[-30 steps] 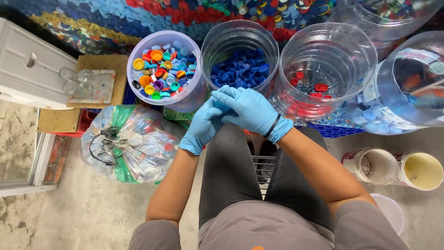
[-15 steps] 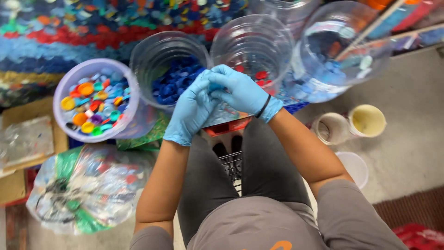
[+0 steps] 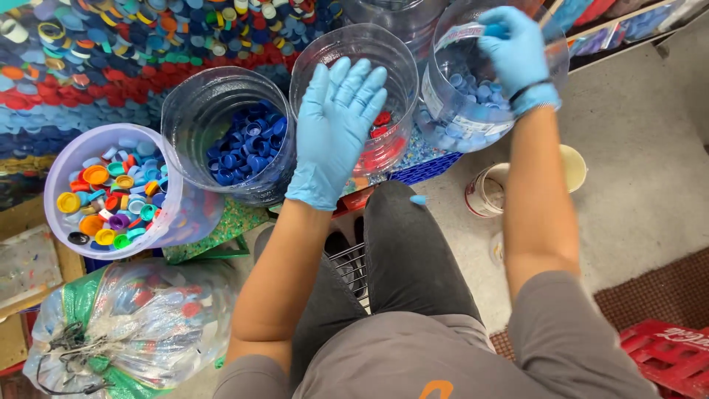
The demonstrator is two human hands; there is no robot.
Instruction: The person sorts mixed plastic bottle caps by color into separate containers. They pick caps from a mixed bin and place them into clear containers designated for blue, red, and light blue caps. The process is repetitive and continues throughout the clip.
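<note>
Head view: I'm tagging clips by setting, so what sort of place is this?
Probably a bottle-cap sorting spot for recycling or craft: clear tubs hold dark blue caps and light blue caps, a mixed-cap bucket stands left, and a colour-banded cap heap lies behind.

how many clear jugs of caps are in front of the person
4: dark-blue jug, red jug under the left hand, light-blue jug at the right hand, and one cropped behind.

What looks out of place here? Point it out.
One light blue cap lies alone on the person's dark trouser leg, outside the clear container of light blue caps where the right hand reaches. Otherwise nothing stands out.
</note>
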